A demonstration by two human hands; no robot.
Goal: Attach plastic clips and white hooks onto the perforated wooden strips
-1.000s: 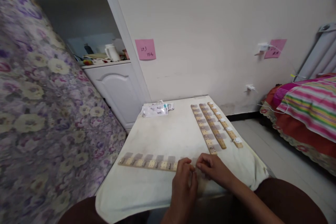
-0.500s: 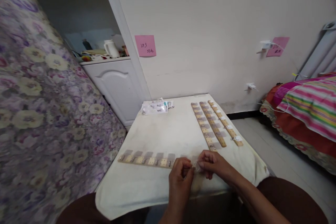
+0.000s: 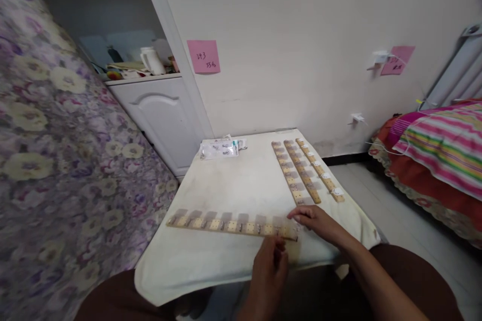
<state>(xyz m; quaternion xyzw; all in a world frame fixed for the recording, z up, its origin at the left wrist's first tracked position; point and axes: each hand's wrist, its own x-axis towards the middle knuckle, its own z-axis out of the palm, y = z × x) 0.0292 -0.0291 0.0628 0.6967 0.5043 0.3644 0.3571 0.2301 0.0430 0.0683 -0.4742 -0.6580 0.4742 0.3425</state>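
Three narrow strips (image 3: 303, 173) beyond the right hand (image 3: 316, 220)

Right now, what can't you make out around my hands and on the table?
All in the head view:
What the left hand may hold: hidden by the hand itself.
Whether the right hand touches the nearest strip: too blurred.
Print on the clear packet: too small.
The rest of the striped bedding: cut off by the right edge.

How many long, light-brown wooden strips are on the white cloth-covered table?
4. A crosswise strip lies near the left hand. Three slant side by side on the right: a left strip, a middle strip and a right strip. None other seems hidden.
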